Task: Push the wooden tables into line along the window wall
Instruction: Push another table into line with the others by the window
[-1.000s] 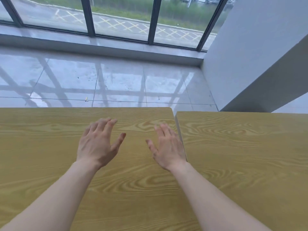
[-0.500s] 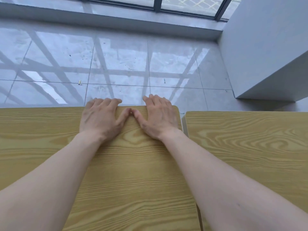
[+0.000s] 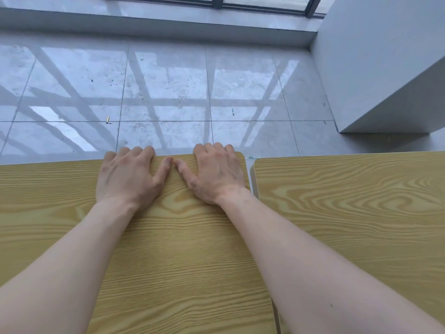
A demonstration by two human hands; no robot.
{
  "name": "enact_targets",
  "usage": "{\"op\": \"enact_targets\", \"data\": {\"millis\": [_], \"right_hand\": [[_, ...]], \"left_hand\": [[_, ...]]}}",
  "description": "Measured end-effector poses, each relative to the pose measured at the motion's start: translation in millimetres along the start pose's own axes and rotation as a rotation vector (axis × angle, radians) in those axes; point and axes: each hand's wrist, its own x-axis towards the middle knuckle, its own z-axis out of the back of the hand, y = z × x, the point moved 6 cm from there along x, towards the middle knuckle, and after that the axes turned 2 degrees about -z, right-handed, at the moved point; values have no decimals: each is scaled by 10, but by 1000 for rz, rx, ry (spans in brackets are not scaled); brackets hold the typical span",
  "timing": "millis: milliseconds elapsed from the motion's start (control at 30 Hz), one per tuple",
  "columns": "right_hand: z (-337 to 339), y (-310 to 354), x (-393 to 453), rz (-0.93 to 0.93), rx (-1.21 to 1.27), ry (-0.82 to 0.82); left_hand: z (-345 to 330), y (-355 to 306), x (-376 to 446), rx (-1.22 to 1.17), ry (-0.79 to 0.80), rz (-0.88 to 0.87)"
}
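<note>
Two light wooden tables stand side by side. The left table (image 3: 178,237) fills the lower left and middle; the right table (image 3: 349,208) lies beyond a narrow gap. My left hand (image 3: 127,177) and my right hand (image 3: 216,175) rest on the left table's far edge, near its right corner. Their fingers curl over that edge and hide the fingertips. The thumbs lie on the tabletop and nearly touch. The left table's far edge sits slightly ahead of the right table's.
Glossy grey floor tiles (image 3: 168,92) stretch from the tables to a low sill (image 3: 154,27) under the window frame (image 3: 218,1). A grey wall block (image 3: 385,68) juts out at the right. Small bits of debris (image 3: 107,119) lie on the tiles.
Both hands moved from hovering over the tabletop to its far edge, and their fingers curled over it. The view has tilted down and closer to the floor; the gap between the tables has widened slightly.
</note>
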Motion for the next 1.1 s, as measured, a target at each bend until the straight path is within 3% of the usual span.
{"op": "enact_targets", "data": {"millis": [1100], "right_hand": [[-2,-134,-138,-30,-22,-14]], "left_hand": [[-34,-176,-62,9,37,-16]]}}
